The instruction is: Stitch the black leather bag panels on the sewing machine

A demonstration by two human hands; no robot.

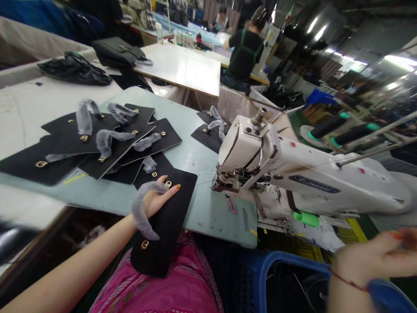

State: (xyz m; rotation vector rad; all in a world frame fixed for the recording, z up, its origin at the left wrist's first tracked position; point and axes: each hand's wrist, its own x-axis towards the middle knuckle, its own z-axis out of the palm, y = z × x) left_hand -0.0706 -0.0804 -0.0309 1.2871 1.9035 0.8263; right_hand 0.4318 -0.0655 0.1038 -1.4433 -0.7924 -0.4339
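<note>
My left hand (155,201) is closed on a black bag panel (177,204), its thumb lying on the front by a gold buckle. The panel's handle (140,213), wrapped in whitish film, arches over that hand. The panel's lower end rests above my lap. Far to the right, my right hand (381,256) is raised away from the panel, smeared by motion; I cannot make out its fingers or anything in them. Left of the held panel lies an overlapping pile of similar black panels (65,150) with gold fittings and wrapped handles.
A white sewing machine (293,169) stands right of centre on the pale green table (198,195). A pink-handled tool (231,204) lies near its needle area. More panels (206,137) lie behind it. Below right is a blue basket (260,278) with dark pieces. A person (246,48) works farther back.
</note>
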